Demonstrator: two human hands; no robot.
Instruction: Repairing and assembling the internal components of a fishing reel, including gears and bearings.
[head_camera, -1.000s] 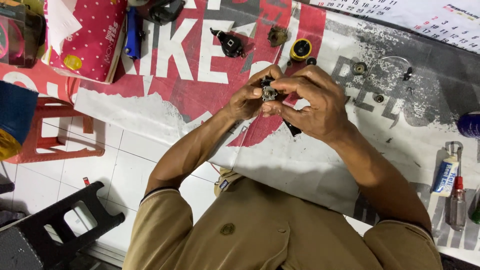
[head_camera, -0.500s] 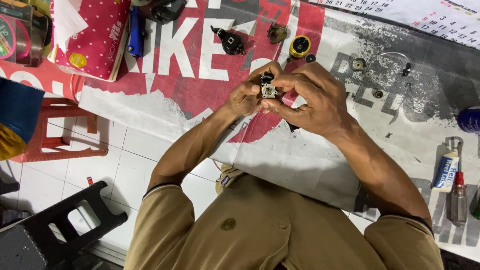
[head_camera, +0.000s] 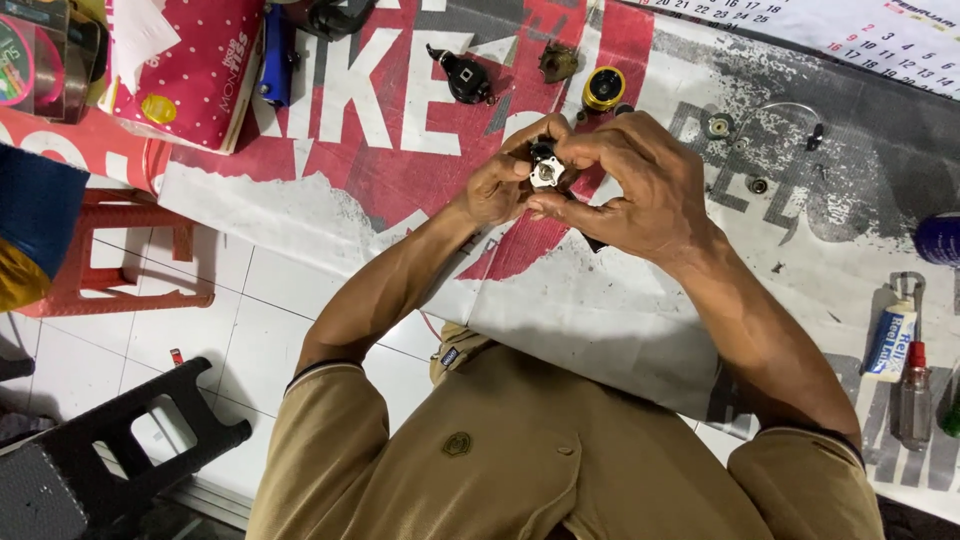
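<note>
Both hands meet above a printed red, white and grey table cover (head_camera: 620, 310). My left hand (head_camera: 497, 187) and my right hand (head_camera: 632, 182) together pinch a small black and silver mechanical part (head_camera: 545, 170), its silver face turned up toward the camera. Fingertips of both hands touch it from the sides. Beyond the hands lie a black part (head_camera: 466, 78), a brown corroded part (head_camera: 558, 62) and a yellow-ringed round part (head_camera: 603, 89). Small screws and washers (head_camera: 757, 185) are scattered to the right.
A pink dotted tissue box (head_camera: 185, 60) and a blue tool handle (head_camera: 275, 55) lie at the far left. A small tube (head_camera: 889, 341) and an oil bottle (head_camera: 913, 396) rest at the right edge. A red stool (head_camera: 110, 250) and a black stool (head_camera: 130, 450) stand on the tiled floor.
The hands keep hold of the small part and have shifted only slightly; the right fingers have turned a little around it.
</note>
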